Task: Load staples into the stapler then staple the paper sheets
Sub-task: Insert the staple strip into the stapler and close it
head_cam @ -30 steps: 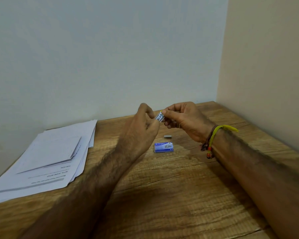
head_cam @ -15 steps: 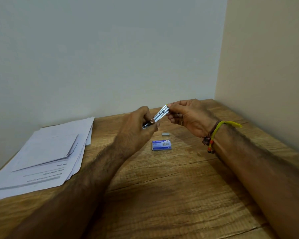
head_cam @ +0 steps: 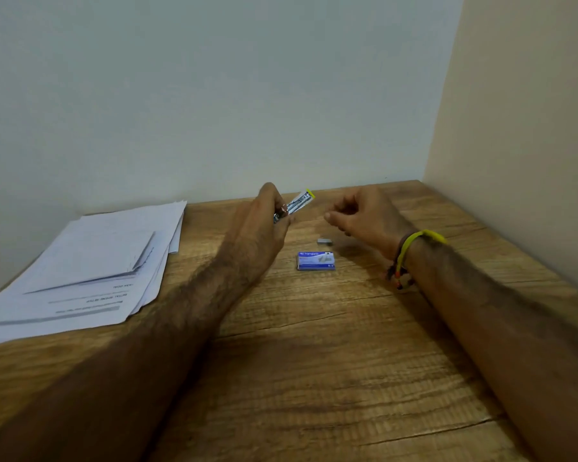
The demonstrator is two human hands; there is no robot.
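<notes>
My left hand (head_cam: 264,225) grips a small metal stapler (head_cam: 297,204) above the wooden table (head_cam: 314,345); its silver magazine with a yellow tip sticks out up and to the right. A little to the right, apart from the stapler, my right hand (head_cam: 364,211) hovers with its fingers curled and nothing visible in them. A small grey strip of staples (head_cam: 324,241) lies on the table below the hands. Just in front of it sits a blue staple box (head_cam: 315,260). A loose stack of paper sheets (head_cam: 90,265) lies at the left.
The table stands in a corner, with a pale wall behind and a beige wall (head_cam: 521,128) along its right side. A yellow band and a beaded bracelet circle the right wrist (head_cam: 404,258).
My right hand has let go of the stapler's magazine and drawn away to the right. The left hand still holds the stapler, with the magazine now pulled out further.
</notes>
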